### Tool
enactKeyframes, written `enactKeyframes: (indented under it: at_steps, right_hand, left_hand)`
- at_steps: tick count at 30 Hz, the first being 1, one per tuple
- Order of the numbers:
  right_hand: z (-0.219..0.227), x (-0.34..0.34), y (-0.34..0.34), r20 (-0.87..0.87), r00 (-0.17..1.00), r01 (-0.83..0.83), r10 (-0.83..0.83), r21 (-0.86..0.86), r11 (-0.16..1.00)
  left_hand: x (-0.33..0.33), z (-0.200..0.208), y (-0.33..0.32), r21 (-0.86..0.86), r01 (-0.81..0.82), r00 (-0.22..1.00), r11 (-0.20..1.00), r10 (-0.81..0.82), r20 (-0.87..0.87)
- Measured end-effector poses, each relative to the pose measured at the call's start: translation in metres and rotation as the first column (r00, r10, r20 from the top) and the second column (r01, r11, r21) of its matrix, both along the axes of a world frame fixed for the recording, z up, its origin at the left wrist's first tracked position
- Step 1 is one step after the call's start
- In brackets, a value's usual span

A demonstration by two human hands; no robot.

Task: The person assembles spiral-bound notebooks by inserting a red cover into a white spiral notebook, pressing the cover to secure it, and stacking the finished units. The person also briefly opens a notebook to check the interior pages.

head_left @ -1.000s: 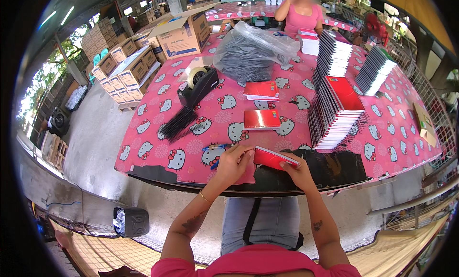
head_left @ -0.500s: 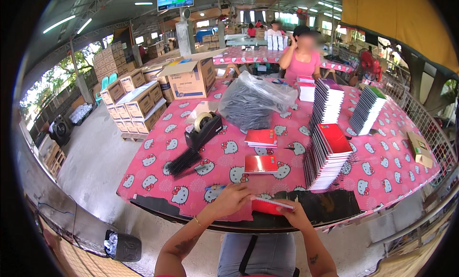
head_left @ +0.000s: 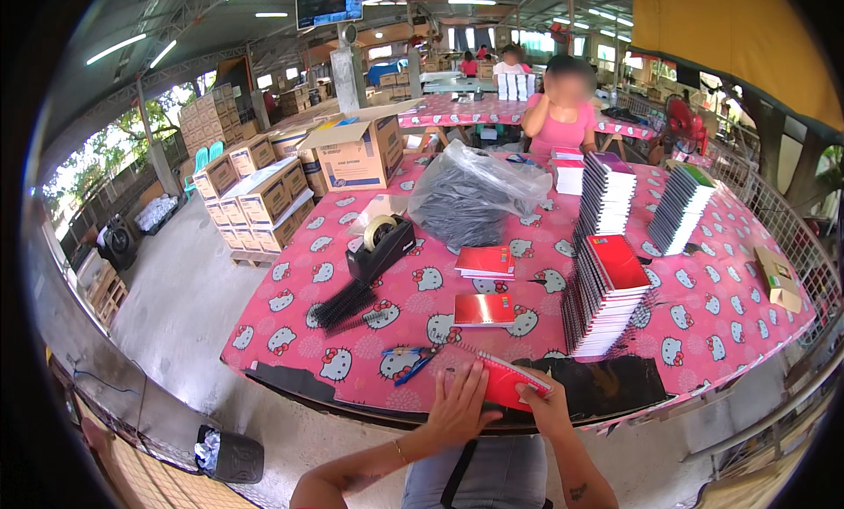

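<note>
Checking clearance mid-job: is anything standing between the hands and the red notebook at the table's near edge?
Nothing visible does: the right hand grips the red notebook, and the left hand is at its left end. A blue item lies off to the left.

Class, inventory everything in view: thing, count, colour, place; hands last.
Table: one, pink, centre
Tall notebook stacks: three, red, purple, green tops, right
Low notebook piles: two, red, centre
Tape dispenser: one, black, table left
Coils: several, black, by dispenser
Bag: one, clear, table back
Cartons: many, brown, left
Bin: one, black, floor left
Person: one, pink top, across table
Blue items: unclear count, front
Held notebook: one, red, front
Left hand: one, touching notebook
Right hand: one, holding notebook
</note>
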State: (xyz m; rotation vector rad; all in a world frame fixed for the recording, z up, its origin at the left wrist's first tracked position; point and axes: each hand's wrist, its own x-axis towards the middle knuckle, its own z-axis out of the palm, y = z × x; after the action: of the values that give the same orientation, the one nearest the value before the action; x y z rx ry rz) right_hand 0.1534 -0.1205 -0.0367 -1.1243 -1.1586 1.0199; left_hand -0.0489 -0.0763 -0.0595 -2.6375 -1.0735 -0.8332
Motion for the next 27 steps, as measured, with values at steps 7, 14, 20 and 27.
enactKeyframes:
  at_steps: [7, 14, 20, 27]
  right_hand:
    - [0.010, -0.003, -0.004, -0.065, 0.998, -0.015, 0.009, -0.087, 0.996]
    - [0.006, -0.005, 0.001, 0.007, 0.997, -0.081, 0.082, -0.064, 0.995]
    - [0.003, 0.002, 0.001, 0.141, 0.988, -0.065, 0.060, 0.034, 0.997]
    - [0.004, 0.010, -0.007, 0.041, 0.995, -0.089, 0.093, -0.086, 0.992]
  left_hand:
    - [0.004, 0.037, 0.015, -0.049, 0.001, 0.996, 0.999, -0.006, -0.093]
    - [0.011, 0.055, 0.018, -0.010, -0.037, 0.996, 0.999, 0.037, -0.078]
    - [0.011, 0.049, 0.012, 0.010, -0.010, 0.998, 1.000, 0.009, 0.065]
    - [0.002, 0.040, -0.003, 0.053, 0.046, 0.999, 0.998, -0.047, 0.023]
